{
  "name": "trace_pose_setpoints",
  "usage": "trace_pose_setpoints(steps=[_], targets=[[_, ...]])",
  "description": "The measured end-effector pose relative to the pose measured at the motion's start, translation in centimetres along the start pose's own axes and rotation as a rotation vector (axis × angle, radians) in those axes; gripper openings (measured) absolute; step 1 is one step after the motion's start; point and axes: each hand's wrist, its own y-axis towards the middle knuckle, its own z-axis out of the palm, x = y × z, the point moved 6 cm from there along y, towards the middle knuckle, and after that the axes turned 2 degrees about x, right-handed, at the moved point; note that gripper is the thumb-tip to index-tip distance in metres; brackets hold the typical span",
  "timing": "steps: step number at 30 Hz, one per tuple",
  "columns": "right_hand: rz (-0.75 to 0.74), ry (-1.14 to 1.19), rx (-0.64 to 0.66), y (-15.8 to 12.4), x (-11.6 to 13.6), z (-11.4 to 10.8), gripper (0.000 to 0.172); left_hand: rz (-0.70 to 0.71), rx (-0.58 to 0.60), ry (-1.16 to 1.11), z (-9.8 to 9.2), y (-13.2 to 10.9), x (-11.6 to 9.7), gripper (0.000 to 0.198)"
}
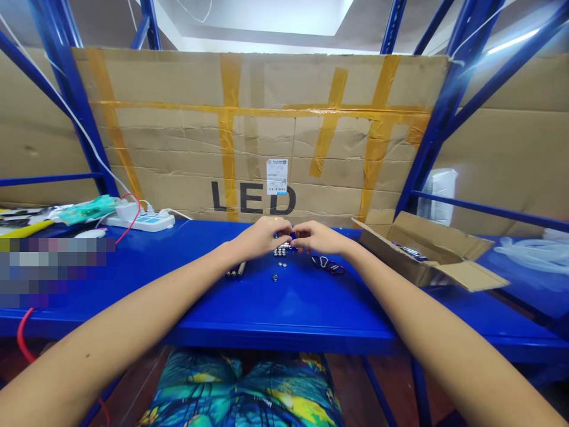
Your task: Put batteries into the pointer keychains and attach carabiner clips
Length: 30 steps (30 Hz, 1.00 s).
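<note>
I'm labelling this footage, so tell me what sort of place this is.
Probably a workshop or storeroom: a blue rack frames the blue worktop, with a taped cardboard panel marked LED behind it.

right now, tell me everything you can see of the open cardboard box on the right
The cardboard box is plain brown and looks like thin corrugated board. It stands upright on the blue table, its top open, with flaps splayed outward. A few small shiny items lie inside, too small to identify. The right hand is apart from it; whether it touches the blue post behind is unclear.
</note>
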Motion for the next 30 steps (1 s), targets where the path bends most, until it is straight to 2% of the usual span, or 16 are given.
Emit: trace_pose_setpoints(steps=[4,7,11,17,20,26,30], targets=[[-0.035,-0.197,-0.053,0.1,-0.3,-0.7,0.014,-0.018,0.064,0.015,-0.2,-0.1,-0.1,0.018],[-0.074,-0.341,-0.069,0.0,-0.4,-0.9,0.017,-0.037,0.207,0.059,0.3,-0.4,0.0,0.019],[-0.062,-0.403,-0.045,-0.1,-0.4,-0.9,0.019,-0.013,0.412,0.052,1.5,-0.9,0.0,0.021],[0.001,-0.437,-0.001,-0.2,-0.3,-0.4,0.01,-0.034,0.556,0.051,2.8,-1.5,0.6,0.022],[0.008,-0.421,0.01,-0.3,-0.1,-0.2,0.007,-0.049,0.588,0.017,3.3,-1.7,1.1,0.023],[0.056,-0.364,0.033,-0.4,-0.1,0.2,0.008,-0.096,0.553,-0.029,3.3,-1.6,1.1,0.018],[0.06,-0.341,0.044,-0.5,0.0,0.3,0.009,-0.127,0.57,-0.011,3.3,-1.7,0.9,0.018]])
